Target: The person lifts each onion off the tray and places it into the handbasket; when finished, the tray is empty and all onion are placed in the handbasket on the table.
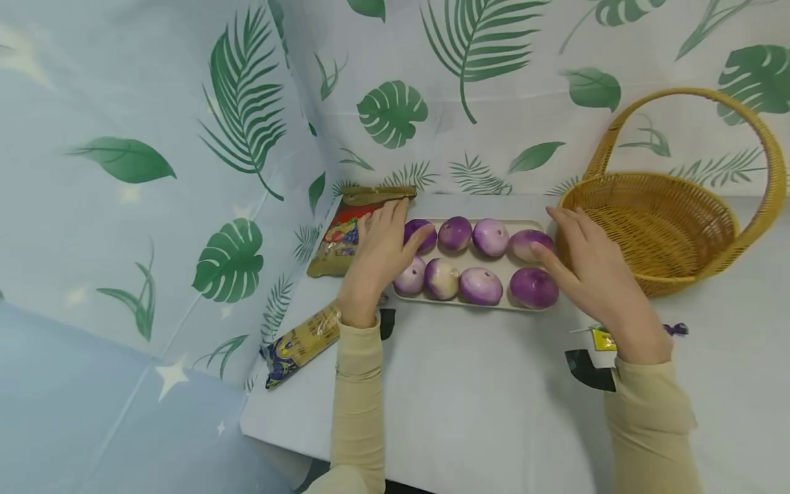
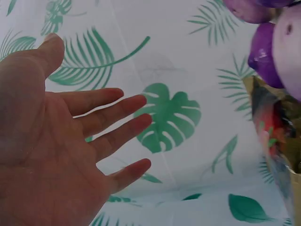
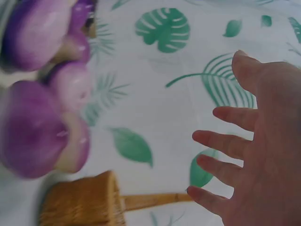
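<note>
Two rows of glossy, round purple-and-white vegetables, turnip-like in look (image 1: 481, 286), lie on a shallow cream tray (image 1: 395, 293). At the tray's left end is my left hand (image 1: 379, 250), fingers extended, its thumb in front of the nearest vegetables. The left wrist view has that palm (image 2: 51, 146) facing the camera with spread fingers and nothing held. My right hand (image 1: 589, 267) hovers by the tray's right end, between the vegetables and the basket. Its fingers (image 3: 225, 143) are apart and hold nothing in the right wrist view. Whether either hand touches a vegetable, I cannot tell.
A tan wicker basket (image 1: 654, 233) with a tall handle stands at the right. Behind my left hand lies a fruit-printed packet (image 1: 336, 240), with a gold-and-blue packet (image 1: 305, 343) nearer the front. A small yellow wrapped item (image 1: 603, 339) sits beside my right wrist.
</note>
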`<state>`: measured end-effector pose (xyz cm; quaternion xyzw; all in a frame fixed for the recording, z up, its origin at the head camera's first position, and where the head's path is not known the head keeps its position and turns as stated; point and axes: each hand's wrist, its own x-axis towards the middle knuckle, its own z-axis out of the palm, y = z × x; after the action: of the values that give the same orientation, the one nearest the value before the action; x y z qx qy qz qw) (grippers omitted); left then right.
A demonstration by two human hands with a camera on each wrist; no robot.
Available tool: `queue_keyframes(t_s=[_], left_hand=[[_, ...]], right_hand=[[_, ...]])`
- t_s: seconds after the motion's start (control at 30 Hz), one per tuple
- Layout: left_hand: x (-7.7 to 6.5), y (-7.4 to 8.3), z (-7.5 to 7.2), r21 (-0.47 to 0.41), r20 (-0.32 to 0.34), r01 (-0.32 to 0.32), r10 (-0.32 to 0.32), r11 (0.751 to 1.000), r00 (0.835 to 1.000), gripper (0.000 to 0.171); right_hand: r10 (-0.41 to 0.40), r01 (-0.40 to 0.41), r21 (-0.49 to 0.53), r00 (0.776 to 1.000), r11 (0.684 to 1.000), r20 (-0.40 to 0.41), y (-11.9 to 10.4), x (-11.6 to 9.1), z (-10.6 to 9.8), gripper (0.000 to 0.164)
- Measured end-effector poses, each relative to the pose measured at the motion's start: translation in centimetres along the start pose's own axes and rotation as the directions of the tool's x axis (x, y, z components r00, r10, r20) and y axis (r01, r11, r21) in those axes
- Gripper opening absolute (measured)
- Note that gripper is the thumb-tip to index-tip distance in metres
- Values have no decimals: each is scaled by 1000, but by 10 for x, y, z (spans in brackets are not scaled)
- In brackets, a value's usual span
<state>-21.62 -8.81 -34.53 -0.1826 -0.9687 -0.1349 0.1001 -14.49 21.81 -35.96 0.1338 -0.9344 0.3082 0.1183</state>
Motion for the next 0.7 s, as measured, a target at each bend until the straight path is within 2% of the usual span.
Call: queue_keyframes(t_s=[0.1,0.23,0.4,0.47,0.7], left_hand=[[-6,-6,8,-8,37,14,-14,1000,999,84],[-20,-20,31,-43,112,37,-32,998,993,88],[-35,-41,61,-90,252,131,-104,987,962,102],[-38,-47,69,-120,268,154,-117,981,956,108],[-37,-53,80,-196,262,148,-94,969,960,114]], right_hand=[[12,-13,8,1000,1000,19,10,-12,5,66],[37,-40,49,997,998,61,26,-28,18,66],[78,-88,118,994,989,80,43,-42,41,65],[83,-91,135,994,987,66,47,-44,47,64],[37,-36,141,999,989,-3,55,-45,56,63]])
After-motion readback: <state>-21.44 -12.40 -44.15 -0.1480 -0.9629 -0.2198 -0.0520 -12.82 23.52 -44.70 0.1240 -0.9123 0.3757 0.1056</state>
